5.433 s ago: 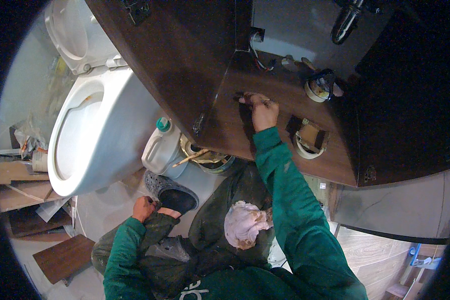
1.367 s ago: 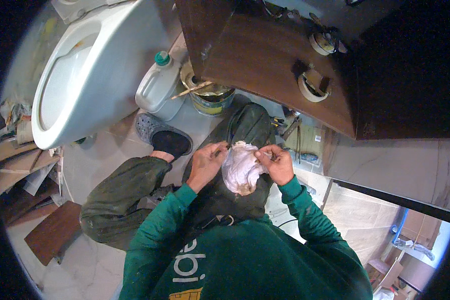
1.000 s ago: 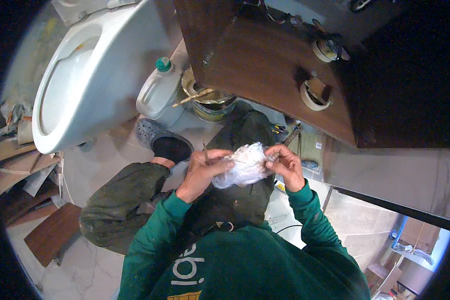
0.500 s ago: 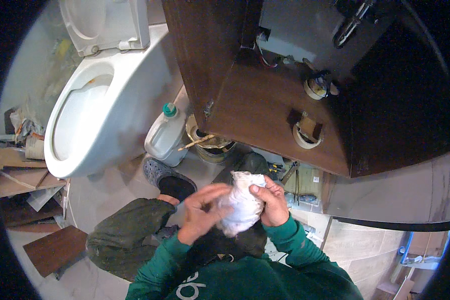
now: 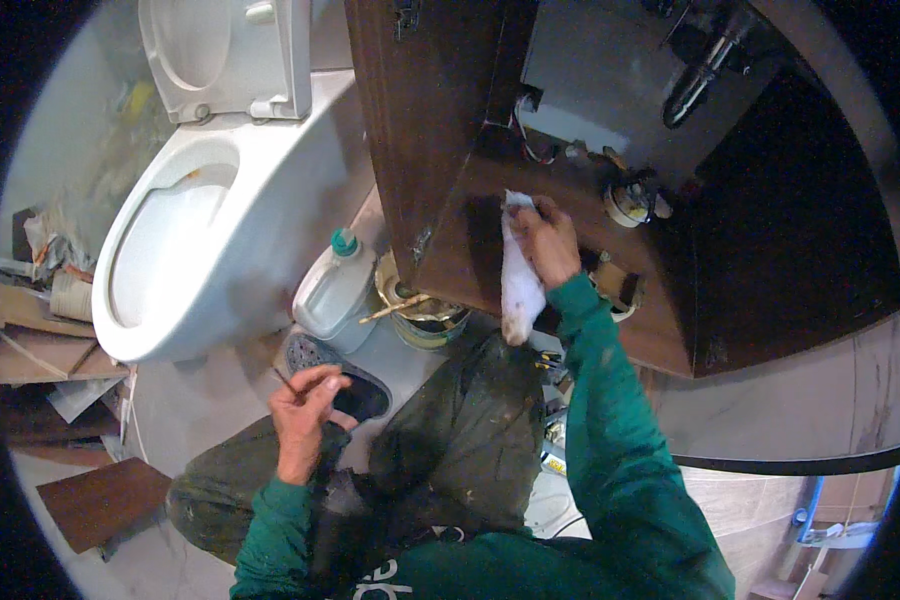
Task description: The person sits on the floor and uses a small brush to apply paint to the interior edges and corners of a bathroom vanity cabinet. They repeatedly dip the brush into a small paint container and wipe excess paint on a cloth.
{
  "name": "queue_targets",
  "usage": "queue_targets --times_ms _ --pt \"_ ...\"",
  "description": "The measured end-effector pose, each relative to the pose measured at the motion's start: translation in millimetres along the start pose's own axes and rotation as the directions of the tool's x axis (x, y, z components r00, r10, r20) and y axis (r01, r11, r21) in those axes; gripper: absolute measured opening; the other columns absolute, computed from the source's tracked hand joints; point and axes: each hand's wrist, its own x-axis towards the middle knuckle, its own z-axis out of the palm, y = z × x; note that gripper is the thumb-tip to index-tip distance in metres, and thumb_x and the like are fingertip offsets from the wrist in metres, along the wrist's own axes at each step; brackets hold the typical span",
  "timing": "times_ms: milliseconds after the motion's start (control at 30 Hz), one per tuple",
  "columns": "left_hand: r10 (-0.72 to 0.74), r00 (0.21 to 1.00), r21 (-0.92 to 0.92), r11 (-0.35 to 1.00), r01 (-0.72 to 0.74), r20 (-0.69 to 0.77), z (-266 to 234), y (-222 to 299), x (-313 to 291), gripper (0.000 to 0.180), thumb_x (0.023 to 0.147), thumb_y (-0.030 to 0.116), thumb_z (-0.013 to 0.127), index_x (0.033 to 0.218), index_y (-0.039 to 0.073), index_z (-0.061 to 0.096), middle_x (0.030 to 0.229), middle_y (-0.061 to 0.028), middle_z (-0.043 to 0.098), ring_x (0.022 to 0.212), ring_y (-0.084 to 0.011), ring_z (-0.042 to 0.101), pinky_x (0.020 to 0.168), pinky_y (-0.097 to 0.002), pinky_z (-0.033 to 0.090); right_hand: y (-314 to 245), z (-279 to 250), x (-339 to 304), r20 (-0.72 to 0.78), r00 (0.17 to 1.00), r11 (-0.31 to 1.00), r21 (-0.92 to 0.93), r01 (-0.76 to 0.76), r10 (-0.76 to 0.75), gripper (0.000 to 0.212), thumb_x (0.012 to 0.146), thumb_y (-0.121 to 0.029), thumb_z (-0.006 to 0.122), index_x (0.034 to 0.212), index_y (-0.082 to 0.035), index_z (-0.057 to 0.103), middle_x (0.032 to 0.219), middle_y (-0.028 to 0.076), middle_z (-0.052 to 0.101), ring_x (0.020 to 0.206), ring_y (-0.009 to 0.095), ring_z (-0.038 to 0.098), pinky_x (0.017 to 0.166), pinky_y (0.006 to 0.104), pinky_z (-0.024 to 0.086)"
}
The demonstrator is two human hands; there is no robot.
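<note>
My right hand (image 5: pixel 552 248) grips a white cloth (image 5: pixel 520 290) from above. The cloth hangs long and narrow over the front of the brown cabinet's floor (image 5: pixel 458 265), its lower end stained. Over my left knee, my left hand (image 5: pixel 303 408) is closed in a pinch. A short, thin dark stick-like piece (image 5: pixel 283 379) pokes out from its fingers; its exact kind is too small to tell. Just right of my right hand, a round pale container (image 5: pixel 622 305) stands partly hidden by my sleeve. Farther back in the cabinet is another small round tub (image 5: pixel 627 208) with things in it.
A white toilet (image 5: pixel 260 230) with its lid up stands at the left. Beside the cabinet are a white jug with a green cap (image 5: pixel 325 295) and a bucket (image 5: pixel 430 328) with a wooden stick (image 5: pixel 398 308) across it. A chrome drain pipe (image 5: pixel 692 90) hangs inside the cabinet.
Both hands held the cloth over my lap before. My right hand has carried it forward and up to the cabinet, where it hangs stretched. My left hand has moved left, away from it.
</note>
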Motion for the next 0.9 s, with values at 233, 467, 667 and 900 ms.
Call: queue_targets --times_ms 233,467,667,900 --pt "-0.044 0.988 0.234 0.969 0.078 -0.148 -35 -22 -3 0.020 0.085 0.013 0.069 0.097 -0.003 0.069 0.082 -0.0085 0.071 0.057 -0.0038 0.048 0.050 -0.0198 0.035 32 38 81 0.107 0.979 0.601 -0.776 0.192 -0.174 0.036 0.085 -0.035 0.057 0.099 -0.003 0.066 0.100 0.026 0.066 0.093 0.042 0.063 0.081 0.0510 0.053" --pt "-0.116 0.979 0.216 0.965 0.151 -0.167 -44 -47 -4 0.017 0.086 0.012 0.069 0.094 -0.003 0.070 0.078 -0.0067 0.069 0.051 -0.0037 0.044 0.046 -0.0197 0.032 53 50 72 0.138 0.949 0.579 -0.764 0.283 -0.283 0.032 0.078 -0.031 0.067 0.095 -0.004 0.068 0.093 0.025 0.067 0.086 0.043 0.065 0.079 0.0514 0.054" --pt "-0.153 0.977 0.148 0.974 0.174 -0.147 -39 -46 3 0.016 0.087 0.011 0.068 0.093 -0.004 0.069 0.077 -0.0062 0.069 0.052 -0.0032 0.044 0.047 -0.0192 0.031 67 60 106 0.110 0.895 0.575 -0.731 0.368 -0.432 0.032 0.077 -0.024 0.069 0.102 -0.004 0.065 0.095 0.026 0.066 0.088 0.044 0.063 0.079 0.0505 0.054" --pt "-0.145 0.978 0.205 0.963 0.173 -0.148 -44 -49 3 0.017 0.087 0.011 0.068 0.094 -0.004 0.069 0.074 -0.0060 0.069 0.050 -0.0031 0.041 0.046 -0.0195 0.029 68 69 140 0.078 0.947 0.622 -0.737 0.266 -0.312 0.027 0.077 -0.021 0.069 0.097 -0.003 0.067 0.093 0.027 0.065 0.089 0.046 0.062 0.081 0.0504 0.052"
